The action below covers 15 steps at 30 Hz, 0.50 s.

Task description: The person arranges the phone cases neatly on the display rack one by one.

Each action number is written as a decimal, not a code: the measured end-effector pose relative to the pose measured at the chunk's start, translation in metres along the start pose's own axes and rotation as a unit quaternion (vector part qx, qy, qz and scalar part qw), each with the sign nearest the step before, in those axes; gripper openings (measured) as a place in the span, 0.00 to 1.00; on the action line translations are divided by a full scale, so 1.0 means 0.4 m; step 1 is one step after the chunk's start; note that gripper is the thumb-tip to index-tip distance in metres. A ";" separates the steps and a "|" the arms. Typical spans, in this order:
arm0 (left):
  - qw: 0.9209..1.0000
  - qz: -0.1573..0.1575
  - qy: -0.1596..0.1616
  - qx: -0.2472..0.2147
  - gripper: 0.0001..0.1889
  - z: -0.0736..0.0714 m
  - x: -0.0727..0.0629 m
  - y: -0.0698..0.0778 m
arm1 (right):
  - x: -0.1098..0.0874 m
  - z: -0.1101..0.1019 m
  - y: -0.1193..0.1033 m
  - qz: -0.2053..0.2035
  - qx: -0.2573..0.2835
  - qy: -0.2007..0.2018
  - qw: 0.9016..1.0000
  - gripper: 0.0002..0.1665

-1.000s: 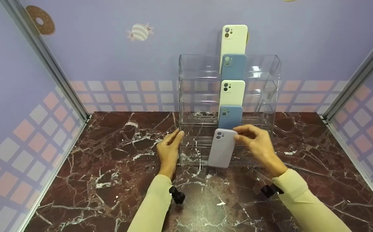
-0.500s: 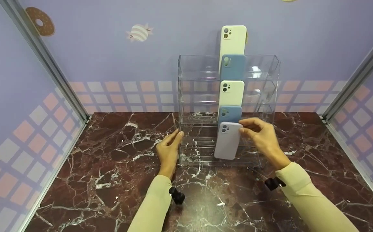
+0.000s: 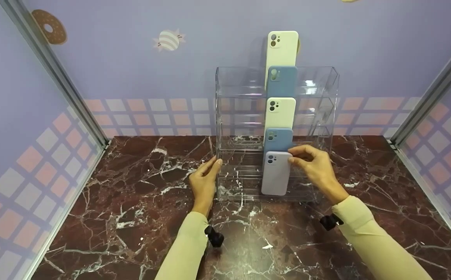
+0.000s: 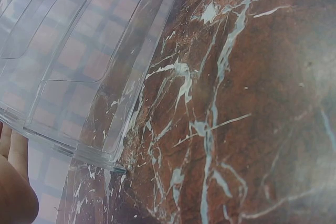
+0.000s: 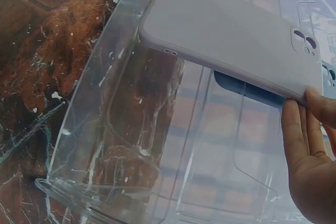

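The right hand (image 3: 315,166) pinches the upper right edge of a pale lilac phone case (image 3: 276,175), between thumb and fingertips. The case stands nearly upright at the front, lowest tier of a clear stepped display rack (image 3: 241,149); whether its bottom end rests there, I cannot tell. In the right wrist view the fingers reach the lilac case (image 5: 226,30) near its camera cutout. Fairly straight fingers of the left hand (image 3: 204,182) touch the rack's left side, outside the wall in the left wrist view. Right behind the lilac case stands a blue phone case (image 3: 279,140).
Above, on higher tiers in the same column, stand a cream phone case (image 3: 281,112), another blue phone case (image 3: 283,81) and a topmost cream phone case (image 3: 283,50). The rack stands on a dark red marbled tabletop (image 3: 143,217), before a purple patterned wall (image 3: 132,70).
The right hand has moved the lilac phone case up and to the right, then slightly down, and the case has straightened from a tilt. The left hand has stayed in place.
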<state>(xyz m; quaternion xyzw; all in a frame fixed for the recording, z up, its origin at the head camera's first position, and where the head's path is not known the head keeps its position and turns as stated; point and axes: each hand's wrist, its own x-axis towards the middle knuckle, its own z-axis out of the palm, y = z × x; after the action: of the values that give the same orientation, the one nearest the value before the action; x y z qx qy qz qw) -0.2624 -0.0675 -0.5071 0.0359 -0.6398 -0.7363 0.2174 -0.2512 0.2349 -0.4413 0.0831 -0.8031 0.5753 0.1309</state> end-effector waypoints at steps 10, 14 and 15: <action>1.000 -0.010 0.006 0.004 0.14 -0.001 0.001 -0.001 | -0.001 0.006 0.015 0.006 -0.023 -0.008 1.000 0.13; 1.000 -0.009 0.010 0.008 0.14 0.001 0.002 -0.004 | -0.002 0.010 0.018 0.006 -0.027 -0.008 1.000 0.12; 1.000 -0.008 0.012 0.010 0.14 0.001 0.003 -0.005 | -0.003 0.010 0.019 0.006 -0.028 -0.008 1.000 0.12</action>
<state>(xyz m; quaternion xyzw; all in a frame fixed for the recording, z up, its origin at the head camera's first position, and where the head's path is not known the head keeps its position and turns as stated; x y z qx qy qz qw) -0.2641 -0.0676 -0.5087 0.0520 -0.6440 -0.7313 0.2187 -0.2528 0.2335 -0.4496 0.0795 -0.8202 0.5531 0.1228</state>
